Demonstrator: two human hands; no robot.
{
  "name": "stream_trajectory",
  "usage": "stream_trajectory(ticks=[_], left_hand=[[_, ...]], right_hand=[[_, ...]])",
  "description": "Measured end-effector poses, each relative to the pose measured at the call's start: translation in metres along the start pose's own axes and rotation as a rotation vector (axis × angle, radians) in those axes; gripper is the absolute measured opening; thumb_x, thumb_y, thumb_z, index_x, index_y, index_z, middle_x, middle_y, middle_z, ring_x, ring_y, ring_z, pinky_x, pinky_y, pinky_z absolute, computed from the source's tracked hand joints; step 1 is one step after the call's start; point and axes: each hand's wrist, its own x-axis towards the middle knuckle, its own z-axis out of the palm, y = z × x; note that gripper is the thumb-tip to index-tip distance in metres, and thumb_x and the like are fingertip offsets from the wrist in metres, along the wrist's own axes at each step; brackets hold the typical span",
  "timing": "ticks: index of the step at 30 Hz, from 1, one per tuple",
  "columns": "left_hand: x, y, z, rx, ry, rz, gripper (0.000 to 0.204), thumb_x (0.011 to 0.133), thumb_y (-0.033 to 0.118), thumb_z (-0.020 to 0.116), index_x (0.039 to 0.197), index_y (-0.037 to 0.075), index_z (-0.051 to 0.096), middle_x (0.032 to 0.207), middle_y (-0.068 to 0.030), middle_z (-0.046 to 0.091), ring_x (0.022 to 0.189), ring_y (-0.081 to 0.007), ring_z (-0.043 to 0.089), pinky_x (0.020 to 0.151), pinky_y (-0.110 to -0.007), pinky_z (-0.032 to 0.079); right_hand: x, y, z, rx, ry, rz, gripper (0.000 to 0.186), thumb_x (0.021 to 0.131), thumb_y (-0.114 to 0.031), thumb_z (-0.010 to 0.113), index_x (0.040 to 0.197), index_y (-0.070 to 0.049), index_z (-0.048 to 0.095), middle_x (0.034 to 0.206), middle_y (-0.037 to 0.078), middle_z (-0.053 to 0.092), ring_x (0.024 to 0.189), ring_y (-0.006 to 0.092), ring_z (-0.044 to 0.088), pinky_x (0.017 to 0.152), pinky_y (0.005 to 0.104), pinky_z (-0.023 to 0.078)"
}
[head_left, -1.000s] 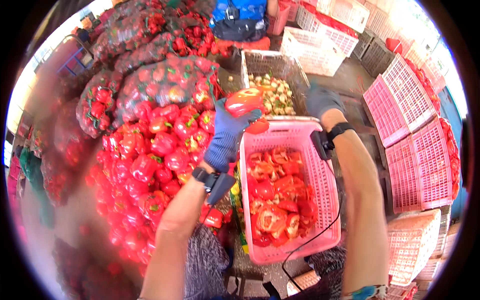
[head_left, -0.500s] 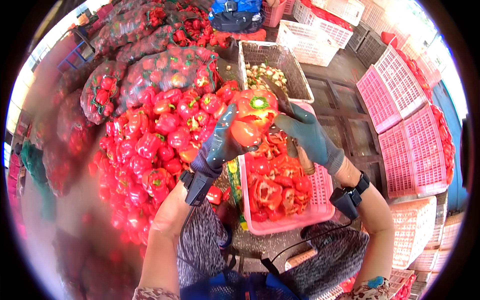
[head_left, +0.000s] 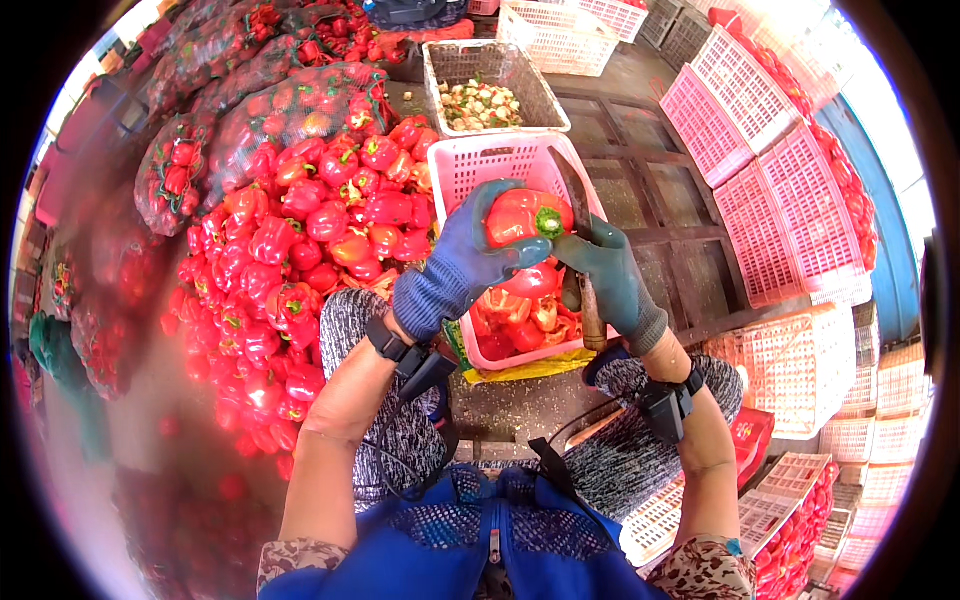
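A red bell pepper (head_left: 515,213) sits in my left hand (head_left: 458,255), whose gloved fingers curl round its left side. Its green stem faces right, close to the fingertips of my right hand (head_left: 615,278). That hand, also gloved, grips a knife (head_left: 593,322) by its wooden handle, with the dark blade pointing up beside the pepper. Both hands are over a pink plastic crate (head_left: 468,168), which holds cut red pepper pieces (head_left: 510,325). Whether the blade touches the pepper I cannot tell.
A big heap of whole red peppers (head_left: 270,290) lies to the left, with filled mesh sacks (head_left: 300,110) behind it. Beyond the pink crate stands a dirty white crate (head_left: 548,110) containing pepper cores (head_left: 480,104). Stacked pink crates (head_left: 790,220) rise at right.
The pepper has been turned: its stem faced up and now points right toward my right hand. My view has shifted, so crates and heap appear higher and further left.
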Motion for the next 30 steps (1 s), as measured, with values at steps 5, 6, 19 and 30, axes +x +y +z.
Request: stream_trajectory(ticks=[5, 6, 19, 30], left_hand=[[-0.008, -0.003, 0.023, -0.432, 0.029, -0.235, 0.048, 0.084, 0.011, 0.076, 0.124, 0.003, 0.052, 0.094, -0.0021, 0.065, 0.076, -0.0083, 0.059, 0.065, -0.023, 0.049], [-0.008, -0.007, 0.027, -0.474, 0.039, -0.260, 0.044, 0.086, 0.010, 0.074, 0.124, 0.002, 0.053, 0.093, -0.0013, 0.064, 0.073, -0.0062, 0.057, 0.062, -0.021, 0.047], [-0.009, -0.045, -0.001, -0.328, -0.167, -0.378, 0.024, 0.090, 0.010, 0.068, 0.111, -0.001, 0.065, 0.098, -0.0021, 0.067, 0.087, -0.0082, 0.060, 0.078, -0.025, 0.050], [-0.021, -0.109, -0.040, -0.735, -0.337, -0.213, 0.048, 0.090, 0.041, 0.068, 0.113, -0.001, 0.061, 0.114, -0.0085, 0.064, 0.082, -0.0069, 0.057, 0.068, -0.021, 0.047]], right_hand=[[0.000, 0.017, -0.012, -0.013, 0.041, 0.006, 0.029, 0.091, -0.025, 0.063, 0.110, -0.003, 0.060, 0.085, 0.002, 0.062, 0.060, 0.0060, 0.055, 0.048, 0.0221, 0.042], [0.005, 0.023, -0.014, 0.044, 0.034, -0.009, 0.031, 0.091, -0.025, 0.063, 0.113, -0.003, 0.060, 0.087, 0.002, 0.063, 0.063, 0.0060, 0.056, 0.049, 0.0218, 0.043], [0.036, 0.084, -0.023, -0.137, -0.053, -0.222, 0.027, 0.077, -0.004, 0.065, 0.103, 0.004, 0.065, 0.093, 0.006, 0.066, 0.083, 0.0099, 0.062, 0.072, 0.0235, 0.049], [0.042, 0.076, -0.005, 0.112, -0.084, -0.030, 0.042, 0.075, 0.000, 0.070, 0.116, 0.003, 0.060, 0.107, 0.006, 0.067, 0.094, 0.0125, 0.063, 0.082, 0.0288, 0.052]])
